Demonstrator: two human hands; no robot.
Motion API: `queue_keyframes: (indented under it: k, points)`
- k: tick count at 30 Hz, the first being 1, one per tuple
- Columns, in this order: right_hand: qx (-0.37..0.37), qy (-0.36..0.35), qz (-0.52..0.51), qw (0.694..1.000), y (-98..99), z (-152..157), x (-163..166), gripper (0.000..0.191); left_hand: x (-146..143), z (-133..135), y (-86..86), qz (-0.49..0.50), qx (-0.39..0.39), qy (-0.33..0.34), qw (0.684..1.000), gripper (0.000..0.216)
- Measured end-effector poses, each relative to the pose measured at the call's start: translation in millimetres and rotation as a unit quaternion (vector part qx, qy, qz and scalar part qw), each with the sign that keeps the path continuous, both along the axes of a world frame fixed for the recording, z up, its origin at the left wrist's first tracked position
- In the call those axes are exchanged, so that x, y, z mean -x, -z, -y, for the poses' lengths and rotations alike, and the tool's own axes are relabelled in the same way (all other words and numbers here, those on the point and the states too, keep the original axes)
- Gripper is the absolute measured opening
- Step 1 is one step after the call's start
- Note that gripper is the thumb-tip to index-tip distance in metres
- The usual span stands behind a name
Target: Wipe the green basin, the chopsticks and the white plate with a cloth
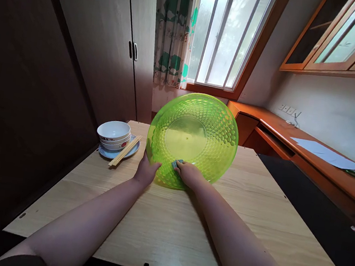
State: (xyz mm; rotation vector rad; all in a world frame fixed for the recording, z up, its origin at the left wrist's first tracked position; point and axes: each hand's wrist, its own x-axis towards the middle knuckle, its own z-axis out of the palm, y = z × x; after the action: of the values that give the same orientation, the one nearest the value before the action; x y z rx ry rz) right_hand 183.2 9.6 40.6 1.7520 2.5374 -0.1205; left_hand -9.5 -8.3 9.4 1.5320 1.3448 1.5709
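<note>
A translucent green plastic basin (186, 138) is tilted up over the table, its hollow side facing me. My left hand (148, 169) grips its lower left rim, thumb inside and the other fingers behind the wall. Pinched in my right hand (189, 174) is a small grey-green cloth (176, 164), pressed on the inner wall near the bottom of the basin. Whether the lower rim rests on the table is hard to make out.
On the wooden table (137, 233), at the left, stacked white bowls (114, 131) stand on a blue-white plate (134, 148), with wooden chopsticks (124, 151) leaning across its edge. Behind are a wardrobe (93, 28) and a window. An orange-brown desk (272, 120) with papers (328, 154) runs along the right.
</note>
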Motion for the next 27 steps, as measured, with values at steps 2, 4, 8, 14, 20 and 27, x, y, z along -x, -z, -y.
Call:
queue_keyframes:
  k: [2,4,8,14,20,27]
  points:
    - [-0.009,-0.007,-0.005,1.0,1.9,0,0,0.046,1,1,-0.6,0.002,-0.001,0.004,1.0,0.087]
    - [-0.013,0.009,0.002,1.0,2.6,-2,-5,0.043,1,1,-2.2,-0.002,0.004,0.001,1.0,0.088]
    - [-0.017,0.062,0.015,0.998,-0.4,-7,-19,0.041,1,2,-5.6,-0.008,0.006,-0.006,1.0,0.093]
    - [-0.032,0.092,0.011,0.995,-4.5,-9,-18,0.033,-2,3,-9.1,0.0,0.014,-0.024,1.0,0.093]
    - [-0.003,0.101,-0.002,0.995,1.9,-8,-12,0.03,-1,3,-7.0,-0.006,0.008,-0.015,1.0,0.096]
    - [0.002,0.165,-0.003,0.986,0.0,-15,-27,0.032,-1,5,-7.1,-0.022,-0.008,-0.006,1.0,0.09]
